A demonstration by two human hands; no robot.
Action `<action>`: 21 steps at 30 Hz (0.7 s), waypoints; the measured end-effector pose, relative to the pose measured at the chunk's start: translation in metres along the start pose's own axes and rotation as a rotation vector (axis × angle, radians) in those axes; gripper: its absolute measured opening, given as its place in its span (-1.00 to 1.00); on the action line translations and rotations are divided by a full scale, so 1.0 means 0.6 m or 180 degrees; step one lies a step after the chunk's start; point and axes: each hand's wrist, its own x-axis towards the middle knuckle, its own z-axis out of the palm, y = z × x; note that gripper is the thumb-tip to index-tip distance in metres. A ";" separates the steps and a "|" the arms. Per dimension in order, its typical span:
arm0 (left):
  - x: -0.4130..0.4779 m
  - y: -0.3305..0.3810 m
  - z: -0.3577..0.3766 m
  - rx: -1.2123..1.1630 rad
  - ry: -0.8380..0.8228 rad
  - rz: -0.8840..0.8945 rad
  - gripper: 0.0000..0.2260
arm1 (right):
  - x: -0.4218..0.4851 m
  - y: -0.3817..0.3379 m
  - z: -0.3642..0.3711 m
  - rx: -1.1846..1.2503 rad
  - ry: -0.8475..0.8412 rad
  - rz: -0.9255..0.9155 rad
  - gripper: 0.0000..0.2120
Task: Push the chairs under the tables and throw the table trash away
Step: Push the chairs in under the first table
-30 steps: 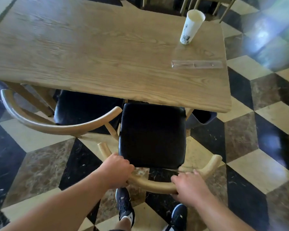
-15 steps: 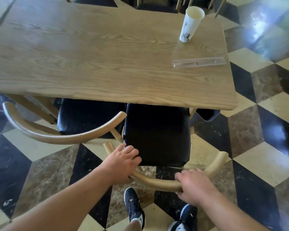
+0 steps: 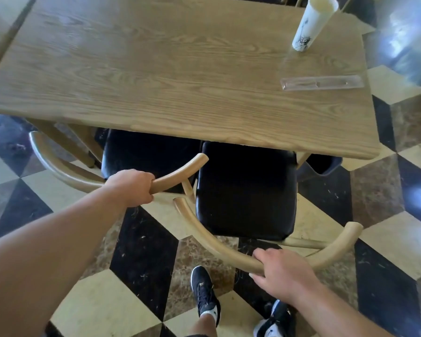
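Note:
Two wooden chairs with black seats stand at the near edge of a wooden table (image 3: 170,76). The right chair (image 3: 246,190) has its seat partly under the tabletop, and my right hand (image 3: 280,273) grips its curved backrest near the middle. The left chair (image 3: 144,154) sits deeper under the table, and my left hand (image 3: 131,188) is closed around the right end of its curved backrest. On the table's far right stand a white paper cup (image 3: 310,23) and a clear plastic wrapper (image 3: 322,82).
The floor is a checkered pattern of black, cream and brown tiles. My two feet in dark sneakers (image 3: 206,295) stand just behind the right chair. Parts of other chairs show beyond the table's far edge. A dark bin-like object (image 3: 323,165) sits under the table's right corner.
My left hand let go of the right chair's backrest and took hold of the left chair's backrest. The right chair slid further under the table. My view came closer.

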 end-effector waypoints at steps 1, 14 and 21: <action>-0.001 -0.002 0.001 0.0024 0.0038 -0.0013 -0.86 | 0.001 0.000 0.002 0.0002 0.0013 0.0015 -0.66; -0.071 -0.112 0.061 0.0105 0.0022 -0.0422 -0.93 | 0.050 0.005 -0.052 -0.0131 0.0275 0.0008 -0.56; -0.044 -0.096 0.044 0.0069 0.0393 -0.0432 -0.87 | 0.089 0.041 -0.089 -0.0172 0.0472 0.0258 -0.65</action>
